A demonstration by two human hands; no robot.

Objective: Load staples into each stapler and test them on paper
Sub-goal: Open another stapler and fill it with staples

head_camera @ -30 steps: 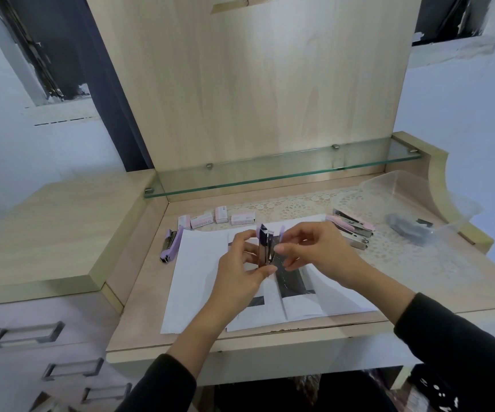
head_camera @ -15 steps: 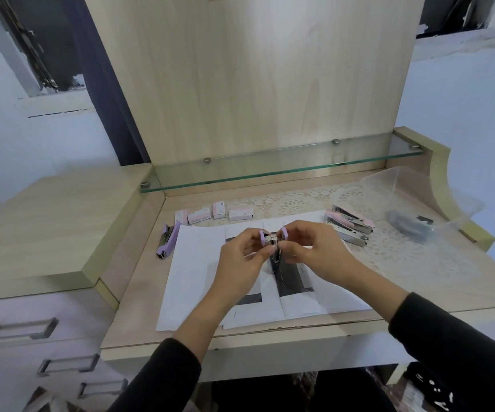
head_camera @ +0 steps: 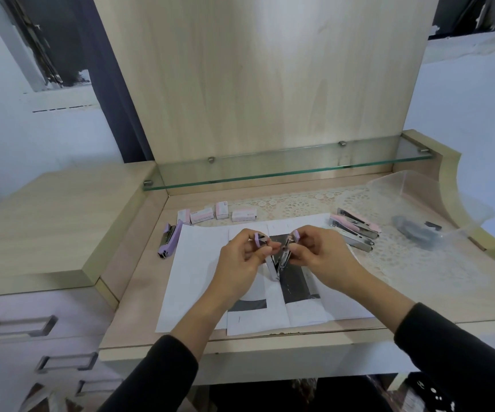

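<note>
A small purple stapler (head_camera: 277, 257) hangs spread open in a V above the white paper sheets (head_camera: 198, 272) on the desk. My left hand (head_camera: 240, 263) pinches its left arm near the purple tip. My right hand (head_camera: 320, 257) pinches its right arm the same way. Another purple stapler (head_camera: 167, 240) lies at the left edge of the paper. Two pink staplers (head_camera: 354, 230) lie at the right on the lace mat. Several small pink staple boxes (head_camera: 219, 214) stand in a row behind the paper.
A clear plastic tub (head_camera: 412, 188) holding a dark object (head_camera: 418, 233) sits at the far right. A glass shelf (head_camera: 287, 171) overhangs the back of the desk. A raised wooden top (head_camera: 47, 221) with drawers below stands to the left.
The stapler, held nearly closed and upright a second ago, has been pulled apart into a V. Both hands have drawn slightly away from each other.
</note>
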